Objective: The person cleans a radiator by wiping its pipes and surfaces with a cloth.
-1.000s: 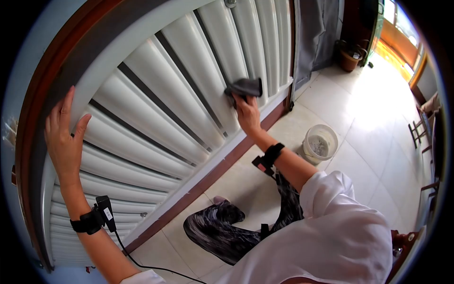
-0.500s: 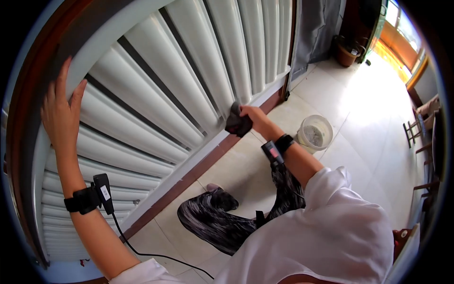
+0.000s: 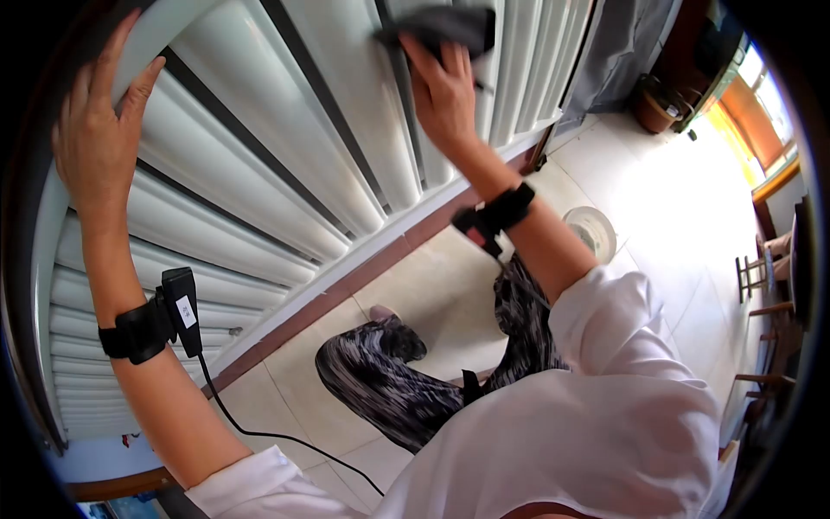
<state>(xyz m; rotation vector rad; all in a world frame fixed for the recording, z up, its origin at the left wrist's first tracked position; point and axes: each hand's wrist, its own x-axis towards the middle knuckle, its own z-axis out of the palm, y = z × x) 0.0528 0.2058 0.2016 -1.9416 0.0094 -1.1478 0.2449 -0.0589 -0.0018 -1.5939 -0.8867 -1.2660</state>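
Observation:
A white slatted radiator (image 3: pixel 259 112) fills the upper left. At its left edge my left hand (image 3: pixel 99 134) lies on the pale frame with fingers spread, holding nothing. My right hand (image 3: pixel 443 91) grips a dark cloth (image 3: pixel 454 30) against the slats near the top. The cloth is blurred and hangs out past the fingers on both sides. Both wrists wear black straps with small devices.
A white bucket (image 3: pixel 592 233) stands on the tiled floor (image 3: pixel 432 251), partly behind my right forearm. A brown pot (image 3: pixel 657 108) is by the grey curtain (image 3: pixel 618 65). Wooden chair legs (image 3: pixel 761 381) show at the right. A black cable (image 3: pixel 259 432) runs from my left wrist.
My right hand and the dark cloth first went down to the radiator's lower edge, then up the slats towards the top. My left hand stays on the frame while the view has shifted.

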